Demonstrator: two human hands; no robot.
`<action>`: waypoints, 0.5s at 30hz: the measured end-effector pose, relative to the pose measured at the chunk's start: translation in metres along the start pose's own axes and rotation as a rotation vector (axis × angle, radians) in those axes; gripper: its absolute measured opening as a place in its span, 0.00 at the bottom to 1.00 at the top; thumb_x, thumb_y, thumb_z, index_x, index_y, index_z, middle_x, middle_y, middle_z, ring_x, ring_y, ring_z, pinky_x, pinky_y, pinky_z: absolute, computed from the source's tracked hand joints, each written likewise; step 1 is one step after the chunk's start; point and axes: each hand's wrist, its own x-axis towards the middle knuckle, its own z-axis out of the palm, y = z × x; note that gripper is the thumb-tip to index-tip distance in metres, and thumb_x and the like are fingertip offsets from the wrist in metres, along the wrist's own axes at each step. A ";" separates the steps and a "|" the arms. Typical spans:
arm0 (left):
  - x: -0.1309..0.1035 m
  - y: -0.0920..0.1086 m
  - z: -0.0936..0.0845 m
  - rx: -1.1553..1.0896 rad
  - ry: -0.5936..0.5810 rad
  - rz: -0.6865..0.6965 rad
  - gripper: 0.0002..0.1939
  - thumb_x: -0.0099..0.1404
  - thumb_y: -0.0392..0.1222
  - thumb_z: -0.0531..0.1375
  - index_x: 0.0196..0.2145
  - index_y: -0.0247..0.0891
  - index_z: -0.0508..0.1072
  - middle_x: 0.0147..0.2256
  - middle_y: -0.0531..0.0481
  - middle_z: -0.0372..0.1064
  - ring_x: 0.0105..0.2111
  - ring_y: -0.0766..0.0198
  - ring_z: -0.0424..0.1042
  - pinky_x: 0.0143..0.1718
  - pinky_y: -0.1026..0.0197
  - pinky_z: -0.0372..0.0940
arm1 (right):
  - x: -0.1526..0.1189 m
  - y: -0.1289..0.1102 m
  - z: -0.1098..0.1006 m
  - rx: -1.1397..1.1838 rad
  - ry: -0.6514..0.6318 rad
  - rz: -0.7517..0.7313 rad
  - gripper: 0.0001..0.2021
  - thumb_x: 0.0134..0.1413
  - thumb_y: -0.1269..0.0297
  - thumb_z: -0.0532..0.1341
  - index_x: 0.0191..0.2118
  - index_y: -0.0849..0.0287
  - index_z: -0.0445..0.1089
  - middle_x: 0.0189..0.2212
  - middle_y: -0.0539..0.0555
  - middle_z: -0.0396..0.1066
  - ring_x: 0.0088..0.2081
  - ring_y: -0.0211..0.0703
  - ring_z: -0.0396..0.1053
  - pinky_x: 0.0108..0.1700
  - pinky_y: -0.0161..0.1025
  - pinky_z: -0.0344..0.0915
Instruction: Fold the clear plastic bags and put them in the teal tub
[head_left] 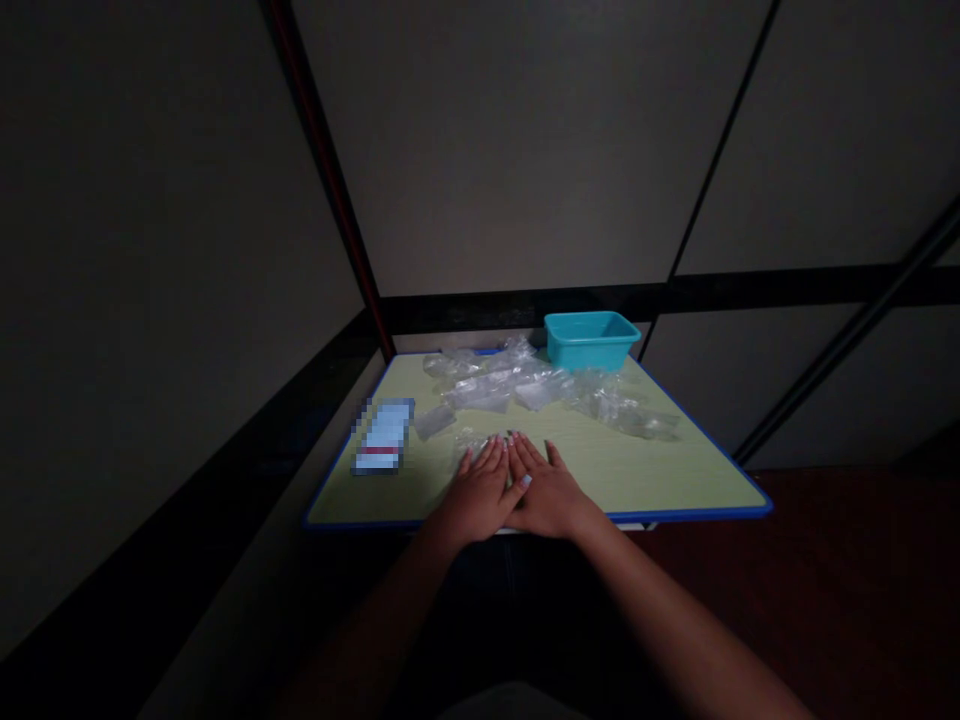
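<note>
Side by side near the front edge of the table, my two hands lie flat with their fingers stretched forward. My left hand rests on a clear plastic bag, whose far part shows beyond the fingertips. My right hand lies palm down against it, and the left thumb crosses over its edge. Whether plastic also lies beneath the right palm is hidden. Farther back, several crumpled clear plastic bags spread across the table, with more crinkled plastic toward the right.
The pale table has a blue rim. A turquoise basin stands at its back right corner. On the left lies a pixelated phone-like rectangle, beside a small piece of plastic. Panelled walls close in behind and left.
</note>
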 end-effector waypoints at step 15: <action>-0.005 -0.043 -0.002 0.192 0.106 -0.177 0.29 0.71 0.52 0.43 0.64 0.35 0.51 0.65 0.39 0.44 0.65 0.54 0.45 0.60 0.42 0.46 | -0.001 -0.003 -0.004 -0.012 -0.016 0.006 0.54 0.49 0.31 0.46 0.68 0.72 0.33 0.67 0.68 0.27 0.68 0.56 0.28 0.64 0.59 0.26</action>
